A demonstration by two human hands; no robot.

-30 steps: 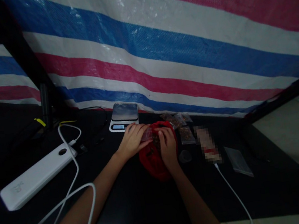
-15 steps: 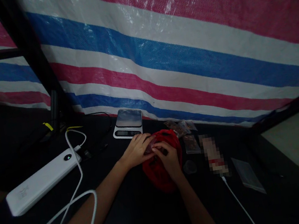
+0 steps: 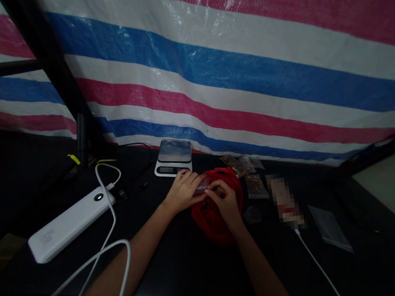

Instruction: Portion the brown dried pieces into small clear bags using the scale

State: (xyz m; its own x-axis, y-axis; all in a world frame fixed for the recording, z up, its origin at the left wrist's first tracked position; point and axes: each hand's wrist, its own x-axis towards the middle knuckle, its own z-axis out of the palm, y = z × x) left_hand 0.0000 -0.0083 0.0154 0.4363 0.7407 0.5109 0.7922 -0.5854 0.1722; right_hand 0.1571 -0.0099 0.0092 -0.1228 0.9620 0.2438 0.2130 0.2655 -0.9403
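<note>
- Head view, looking down at a black counter [image 3: 178, 264] with a striped red, white and blue tarp [image 3: 207, 67] behind it.
- The left hand [image 3: 183, 190] and right hand [image 3: 226, 202] meet, fingers curled, pinching a small clear packet [image 3: 201, 185] between them.
- The packet sits at the top of a crumpled red bag [image 3: 213, 219], which lies on the counter under both hands.
- Just beyond the left hand stands a digital scale [image 3: 172, 157].
- Small filled packets [image 3: 239, 165] lie past the bag; a flat clear sleeve [image 3: 329, 228] lies to the right.
- A white power bank [image 3: 68, 225] with a white cable [image 3: 106, 201] lies left.
</note>
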